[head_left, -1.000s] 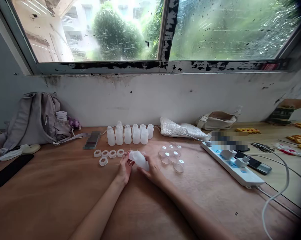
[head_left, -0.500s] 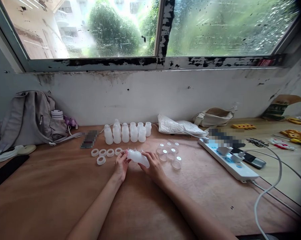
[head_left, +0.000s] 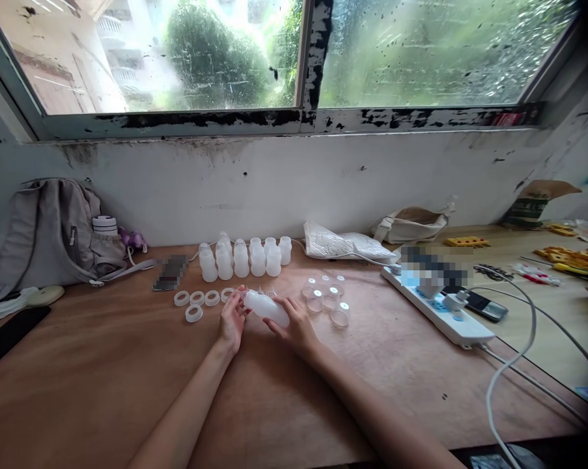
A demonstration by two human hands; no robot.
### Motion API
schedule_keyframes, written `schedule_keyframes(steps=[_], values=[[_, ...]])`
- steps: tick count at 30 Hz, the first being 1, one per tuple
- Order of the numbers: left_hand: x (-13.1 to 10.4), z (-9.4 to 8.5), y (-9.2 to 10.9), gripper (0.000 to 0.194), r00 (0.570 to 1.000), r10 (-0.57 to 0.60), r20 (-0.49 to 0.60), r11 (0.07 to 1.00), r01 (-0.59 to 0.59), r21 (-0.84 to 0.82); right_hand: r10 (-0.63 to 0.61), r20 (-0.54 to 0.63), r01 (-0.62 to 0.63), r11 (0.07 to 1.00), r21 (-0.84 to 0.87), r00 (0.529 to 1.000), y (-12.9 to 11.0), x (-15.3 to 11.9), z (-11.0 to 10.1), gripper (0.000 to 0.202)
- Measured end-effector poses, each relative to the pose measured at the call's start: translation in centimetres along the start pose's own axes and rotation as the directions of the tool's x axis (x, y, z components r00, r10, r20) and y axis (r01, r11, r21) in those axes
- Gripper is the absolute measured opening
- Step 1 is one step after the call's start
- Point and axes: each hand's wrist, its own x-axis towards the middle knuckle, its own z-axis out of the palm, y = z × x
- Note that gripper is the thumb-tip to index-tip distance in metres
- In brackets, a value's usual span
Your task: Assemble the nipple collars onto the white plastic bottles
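Observation:
A frosted white baby bottle (head_left: 267,308) is held tilted on its side just above the table, its neck end to the left. My right hand (head_left: 297,327) wraps round its base end. At the neck, the fingers of my left hand (head_left: 232,320) are closed; a small pinkish part shows there, too small to make out. To the left lie several white screw rings (head_left: 194,313), and to the right several clear dome caps (head_left: 340,317). Behind stands a group of similar bottles (head_left: 241,260), some with nipples on. Small clear nipples are partly hidden behind the held bottle.
A white power strip (head_left: 440,311) with plugs and cables lies on the right. A silvery padded bag (head_left: 342,244) and a beige pouch (head_left: 411,225) rest by the wall. A grey backpack (head_left: 54,241) and a phone (head_left: 170,272) are on the left.
The view has shifted slightly, so everything sits a little further left. Both hands keep hold of the bottle, with only a slight change in its tilt.

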Motion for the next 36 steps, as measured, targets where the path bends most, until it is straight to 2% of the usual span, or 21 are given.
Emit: schedule_keyframes(steps=[3, 6, 10, 14, 18, 24, 29, 33, 36], values=[[0.18, -0.19, 0.02, 0.020, 0.999, 0.034, -0.021, 0.997, -0.033, 0.063, -0.020, -0.004, 0.020, 0.999, -0.027, 1.000, -0.01, 0.02, -0.01, 0.036], [0.30, -0.32, 0.20, 0.017, 1.000, 0.016, -0.013, 0.996, -0.014, 0.087, -0.031, -0.008, 0.030, 0.999, -0.033, 0.999, 0.03, 0.04, -0.06, 0.036], [0.28, -0.25, 0.47, 0.022, 1.000, -0.030, -0.008, 0.999, 0.030, 0.023, -0.026, -0.012, 0.026, 0.999, -0.039, 1.000, 0.17, 0.00, -0.09, 0.035], [0.33, -0.26, 0.64, 0.025, 0.998, -0.008, -0.060, 0.999, 0.011, 0.037, -0.020, -0.005, 0.020, 1.000, -0.021, 1.000, 0.22, -0.10, 0.01, 0.036], [0.43, -0.43, 0.68, 0.028, 0.999, -0.012, -0.043, 0.999, 0.013, 0.031, -0.033, 0.018, 0.033, 0.999, -0.008, 0.999, 0.09, -0.19, 0.25, 0.036], [0.45, -0.52, 0.20, 0.031, 0.987, 0.030, -0.161, 0.994, -0.013, 0.107, -0.054, 0.040, 0.054, 0.998, -0.010, 0.998, 0.09, -0.29, 0.58, 0.036], [0.51, -0.43, 0.42, 0.032, 0.998, 0.024, -0.058, 1.000, -0.024, -0.005, -0.041, 0.004, 0.041, 0.999, -0.035, 0.999, 0.51, -0.29, 0.60, 0.039], [0.49, -0.57, 0.37, 0.027, 0.991, 0.029, -0.134, 0.994, -0.015, 0.109, -0.052, 0.003, 0.052, 0.998, -0.033, 0.999, 0.57, -0.23, 0.54, 0.040], [0.49, -0.66, 0.46, 0.036, 0.995, 0.020, -0.102, 0.992, -0.007, 0.124, -0.057, 0.011, 0.057, 0.998, -0.028, 0.998, 0.42, -0.22, 0.49, 0.041]])
